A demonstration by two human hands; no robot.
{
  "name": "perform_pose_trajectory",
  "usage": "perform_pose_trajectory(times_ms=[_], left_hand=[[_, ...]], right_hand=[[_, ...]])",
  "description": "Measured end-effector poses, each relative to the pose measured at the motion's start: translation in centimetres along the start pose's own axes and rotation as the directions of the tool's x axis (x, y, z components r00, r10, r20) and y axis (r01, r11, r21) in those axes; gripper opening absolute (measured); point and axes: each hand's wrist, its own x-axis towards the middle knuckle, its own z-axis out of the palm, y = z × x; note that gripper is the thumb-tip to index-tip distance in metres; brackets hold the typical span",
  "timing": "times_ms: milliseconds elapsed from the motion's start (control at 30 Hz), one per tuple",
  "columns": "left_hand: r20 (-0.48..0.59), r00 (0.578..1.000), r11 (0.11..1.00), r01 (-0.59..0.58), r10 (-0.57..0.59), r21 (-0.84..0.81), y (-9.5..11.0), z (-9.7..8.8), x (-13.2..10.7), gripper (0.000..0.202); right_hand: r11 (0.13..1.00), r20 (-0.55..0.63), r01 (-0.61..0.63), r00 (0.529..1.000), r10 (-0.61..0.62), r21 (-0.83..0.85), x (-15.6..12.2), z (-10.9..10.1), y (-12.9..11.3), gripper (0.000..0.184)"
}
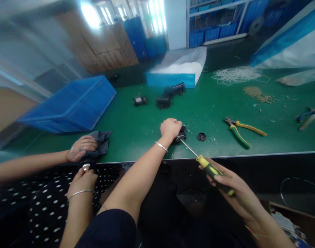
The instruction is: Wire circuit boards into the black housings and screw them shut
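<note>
My left hand (170, 128) is closed on a black plastic part (182, 135) and presses it to the green table near its front edge. Much of that part is hidden behind the hand. In my right hand (228, 181) is a screwdriver (205, 162), gripped by its yellow and dark green handle. The metal shaft points up and left, and its tip meets the black part. Just right of the part lies a small round black cap (201, 136) with a reddish rim.
Pliers (237, 131) lie to the right, another pair (311, 115) farther off. Several black cylindrical parts (139, 100), white loops (236, 75) and small tan pieces (256, 93) sit behind. A blue bin (72, 103) stands left. Beside me, a co-worker's hands (85, 148) hold a dark cloth and a tool.
</note>
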Motion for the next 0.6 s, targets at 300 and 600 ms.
perform_pose_trajectory(times_ms=[300, 600], left_hand=[[-0.01, 1.0, 1.0, -0.013, 0.013, 0.005, 0.0, 0.1, 0.0, 0.028], [0.014, 1.0, 1.0, 0.007, -0.007, 0.013, 0.1, -0.1, 0.0, 0.029]], right_hand=[[0.923, 0.113, -0.251, 0.967, 0.228, 0.292, 0.4, 1.7, 1.7, 0.04], [0.379, -0.05, 0.131, 0.9, -0.433, -0.916, 0.8, 0.3, 2.4, 0.051]])
